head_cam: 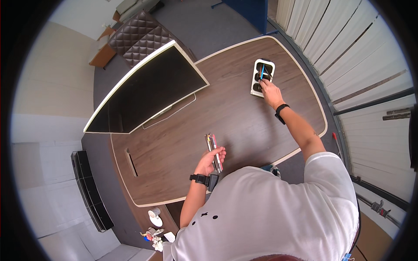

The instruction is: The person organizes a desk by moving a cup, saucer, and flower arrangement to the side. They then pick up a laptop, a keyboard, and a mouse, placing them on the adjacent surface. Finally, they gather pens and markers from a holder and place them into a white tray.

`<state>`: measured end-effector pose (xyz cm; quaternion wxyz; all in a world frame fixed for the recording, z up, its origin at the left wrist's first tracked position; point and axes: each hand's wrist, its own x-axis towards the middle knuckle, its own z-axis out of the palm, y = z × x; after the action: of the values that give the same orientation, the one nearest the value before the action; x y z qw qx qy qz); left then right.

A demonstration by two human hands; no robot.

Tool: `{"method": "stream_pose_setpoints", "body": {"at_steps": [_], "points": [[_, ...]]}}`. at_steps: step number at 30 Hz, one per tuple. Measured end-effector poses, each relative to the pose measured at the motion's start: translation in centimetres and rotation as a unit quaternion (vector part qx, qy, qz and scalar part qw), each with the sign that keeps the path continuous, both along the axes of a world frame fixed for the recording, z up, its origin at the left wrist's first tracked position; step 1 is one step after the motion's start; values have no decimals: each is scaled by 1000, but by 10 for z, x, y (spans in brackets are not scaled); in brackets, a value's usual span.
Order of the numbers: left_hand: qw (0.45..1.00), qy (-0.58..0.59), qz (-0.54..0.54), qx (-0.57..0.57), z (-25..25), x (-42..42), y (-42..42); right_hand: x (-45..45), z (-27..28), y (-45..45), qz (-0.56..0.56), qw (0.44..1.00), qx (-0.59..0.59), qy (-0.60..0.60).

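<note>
My left hand is closed around a bundle of pens, held over the near part of the wooden desk. Their tips point away from me, and one is red. At the far right of the desk stands a white organizer with dark rounded compartments. My right hand reaches over its near end, fingertips pinching the lower end of a blue pen. Other pens, dark and orange-brown, lie in the organizer's far compartment. The hand partly hides the organizer's near right side.
A large curved monitor with a dark screen stands on the desk's left, a white cable beside it. A slot is cut into the desktop. A white cup and white flowers sit on a lower surface at bottom left.
</note>
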<state>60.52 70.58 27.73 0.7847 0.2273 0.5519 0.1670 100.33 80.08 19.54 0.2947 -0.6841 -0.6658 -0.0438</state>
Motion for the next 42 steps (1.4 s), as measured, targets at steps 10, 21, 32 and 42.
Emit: {"method": "stream_pose_setpoints", "body": {"at_steps": [10,21,32,42], "points": [[996,-34,-79,11,13,10,0,-126,50,-100,69,931,-174,314],[982,-119,-142,45,32,25,3,-172,84,-115,125,607,-351,702],[984,-133,-107,49,29,23,-6,-162,82,-115,123,558,-426,701],[990,-43,-129,46,21,24,-8,-137,81,-114,84,508,-439,736]]}}
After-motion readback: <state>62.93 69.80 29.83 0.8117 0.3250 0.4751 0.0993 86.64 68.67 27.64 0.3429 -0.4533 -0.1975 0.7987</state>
